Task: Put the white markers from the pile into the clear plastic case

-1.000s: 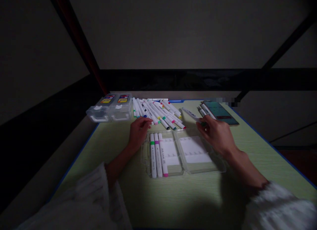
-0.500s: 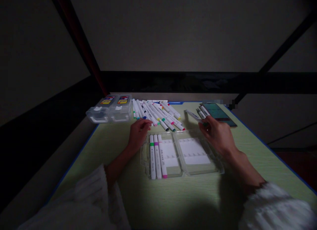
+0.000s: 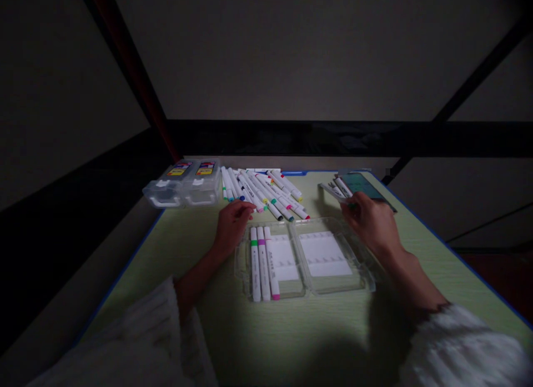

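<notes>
Below frame centre, white markers (image 3: 264, 267) are marked in green, purple and pink; the pale green tabletop (image 3: 266, 331) is edged in blue.

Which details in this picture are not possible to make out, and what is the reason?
All in the head view:
Held marker: its near end is covered by the right hand.
Phone: screen text too small and dim.
Labels on the boxes: print too small.
Marker pile: overlapping hides the count.
Left sleeve: cut off by the bottom edge.
</notes>
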Demonstrator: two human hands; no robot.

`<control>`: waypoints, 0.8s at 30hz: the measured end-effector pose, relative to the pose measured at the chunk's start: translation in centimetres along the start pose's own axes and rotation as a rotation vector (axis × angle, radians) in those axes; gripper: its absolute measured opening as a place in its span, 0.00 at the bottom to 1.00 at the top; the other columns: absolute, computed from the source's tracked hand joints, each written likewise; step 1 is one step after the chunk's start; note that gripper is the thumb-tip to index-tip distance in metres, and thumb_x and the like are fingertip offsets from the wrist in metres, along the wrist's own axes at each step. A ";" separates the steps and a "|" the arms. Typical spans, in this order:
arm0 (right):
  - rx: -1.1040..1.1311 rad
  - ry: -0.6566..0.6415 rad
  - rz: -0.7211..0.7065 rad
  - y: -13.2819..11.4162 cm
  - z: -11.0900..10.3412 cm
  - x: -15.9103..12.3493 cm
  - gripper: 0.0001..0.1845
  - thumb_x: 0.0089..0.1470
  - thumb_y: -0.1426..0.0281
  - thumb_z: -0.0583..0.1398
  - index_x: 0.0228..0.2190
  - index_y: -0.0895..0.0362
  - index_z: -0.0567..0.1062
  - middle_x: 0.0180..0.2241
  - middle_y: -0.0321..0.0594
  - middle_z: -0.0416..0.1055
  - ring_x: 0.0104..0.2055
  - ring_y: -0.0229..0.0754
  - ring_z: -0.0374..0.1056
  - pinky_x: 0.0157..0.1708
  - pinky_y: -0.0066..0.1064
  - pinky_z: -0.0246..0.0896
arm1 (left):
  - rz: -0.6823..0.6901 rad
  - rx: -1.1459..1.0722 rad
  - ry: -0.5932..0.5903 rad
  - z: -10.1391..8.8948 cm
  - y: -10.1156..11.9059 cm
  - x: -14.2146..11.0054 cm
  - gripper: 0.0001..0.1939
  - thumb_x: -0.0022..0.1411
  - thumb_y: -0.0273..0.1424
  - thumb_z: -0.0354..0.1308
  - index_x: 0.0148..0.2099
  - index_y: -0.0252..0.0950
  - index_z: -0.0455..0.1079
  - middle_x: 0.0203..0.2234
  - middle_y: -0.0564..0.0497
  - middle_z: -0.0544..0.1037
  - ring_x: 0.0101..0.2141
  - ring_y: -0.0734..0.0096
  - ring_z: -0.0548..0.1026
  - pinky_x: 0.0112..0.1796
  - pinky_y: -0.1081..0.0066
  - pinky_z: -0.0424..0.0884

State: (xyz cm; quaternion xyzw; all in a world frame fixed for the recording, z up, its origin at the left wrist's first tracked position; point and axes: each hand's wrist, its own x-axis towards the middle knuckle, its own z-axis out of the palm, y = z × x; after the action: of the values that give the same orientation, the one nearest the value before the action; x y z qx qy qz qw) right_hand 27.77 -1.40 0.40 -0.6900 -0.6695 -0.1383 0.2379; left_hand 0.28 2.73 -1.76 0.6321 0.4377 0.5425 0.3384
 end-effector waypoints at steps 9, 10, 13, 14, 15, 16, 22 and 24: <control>-0.033 -0.040 0.084 0.4 -0.3 0.1 0.11 0.48 0.66 0.53 0.30 0.59 0.69 0.21 0.45 0.70 0.21 0.44 0.63 0.20 0.30 0.48 | -0.010 0.004 -0.010 -0.1 0.2 0.0 0.06 0.49 0.25 0.52 0.26 0.34 0.70 0.22 0.55 0.70 0.21 0.80 0.68 0.24 0.78 0.64; -0.043 -0.051 0.093 0.4 -0.2 0.1 0.11 0.48 0.66 0.53 0.30 0.59 0.70 0.21 0.46 0.70 0.21 0.44 0.63 0.20 0.30 0.48 | -0.010 0.004 -0.011 -0.1 0.1 0.0 0.06 0.49 0.25 0.52 0.26 0.34 0.70 0.22 0.55 0.70 0.21 0.80 0.68 0.24 0.77 0.64; -0.078 -0.083 0.127 0.6 -0.1 0.1 0.11 0.46 0.66 0.54 0.30 0.60 0.70 0.22 0.47 0.71 0.21 0.44 0.64 0.19 0.30 0.48 | -0.009 0.005 -0.016 0.0 0.0 0.0 0.06 0.49 0.25 0.52 0.26 0.34 0.70 0.22 0.55 0.70 0.21 0.80 0.68 0.24 0.77 0.64; -0.091 -0.094 0.140 0.7 0.0 0.1 0.11 0.46 0.66 0.54 0.30 0.60 0.70 0.23 0.48 0.71 0.21 0.44 0.64 0.19 0.30 0.48 | -0.006 0.007 -0.019 0.0 -0.1 0.0 0.06 0.49 0.25 0.52 0.26 0.34 0.70 0.22 0.55 0.70 0.21 0.80 0.68 0.24 0.77 0.64; -0.104 -0.107 0.149 0.8 0.1 0.0 0.12 0.46 0.66 0.54 0.30 0.60 0.71 0.23 0.48 0.71 0.22 0.44 0.64 0.19 0.30 0.47 | -0.003 0.008 -0.022 0.0 -0.2 0.0 0.06 0.49 0.25 0.52 0.26 0.34 0.70 0.22 0.55 0.70 0.21 0.80 0.68 0.24 0.77 0.64; -0.117 -0.120 0.157 0.9 0.1 0.0 0.12 0.46 0.65 0.54 0.30 0.60 0.71 0.23 0.48 0.71 0.22 0.44 0.64 0.19 0.30 0.47 | -0.001 0.011 -0.024 0.0 -0.2 0.0 0.06 0.49 0.25 0.52 0.26 0.33 0.70 0.22 0.55 0.70 0.21 0.80 0.68 0.24 0.77 0.64; -0.180 -0.261 0.182 1.5 0.5 0.0 0.12 0.45 0.65 0.54 0.29 0.60 0.71 0.24 0.48 0.72 0.26 0.46 0.67 0.20 0.29 0.48 | -0.008 0.039 -0.047 -0.1 -0.1 0.0 0.07 0.50 0.25 0.51 0.27 0.33 0.70 0.23 0.54 0.70 0.22 0.80 0.68 0.25 0.78 0.64; -0.189 -0.310 0.189 1.6 0.5 0.0 0.12 0.45 0.65 0.54 0.29 0.59 0.71 0.24 0.48 0.72 0.27 0.46 0.68 0.21 0.28 0.48 | -0.004 0.043 -0.049 0.0 -0.1 0.0 0.07 0.50 0.25 0.51 0.27 0.33 0.70 0.23 0.54 0.70 0.22 0.80 0.68 0.25 0.78 0.64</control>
State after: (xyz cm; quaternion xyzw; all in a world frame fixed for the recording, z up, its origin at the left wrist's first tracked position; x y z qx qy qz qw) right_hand 29.28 -1.09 -0.28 -0.7820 -0.6144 -0.0700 0.0781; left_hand 0.21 2.74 -1.87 0.6516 0.4419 0.5166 0.3364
